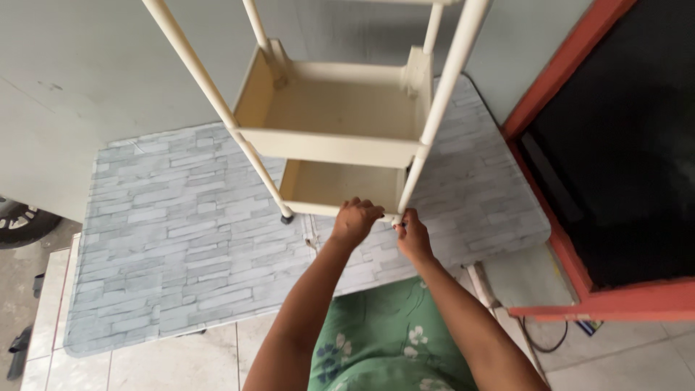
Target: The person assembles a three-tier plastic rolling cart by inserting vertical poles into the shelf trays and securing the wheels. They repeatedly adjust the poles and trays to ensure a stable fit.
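At frame centre, the left hand point(356, 219) curls over the lower tray rim of a cream plastic shelf rack point(334, 119). The right hand point(412, 235) pinches its near corner leg point(443, 94). Below lies a grey brick-patterned mat point(181, 232).

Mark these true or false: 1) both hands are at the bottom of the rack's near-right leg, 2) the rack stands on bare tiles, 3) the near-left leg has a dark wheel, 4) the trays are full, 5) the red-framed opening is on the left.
1) True: the left hand and right hand meet at the foot of the near-right leg of the cream rack.
2) False: it stands on a grey stone-pattern mat.
3) True: a dark wheel sits at its foot.
4) False: both visible trays look empty.
5) False: the red-framed opening is on the right.
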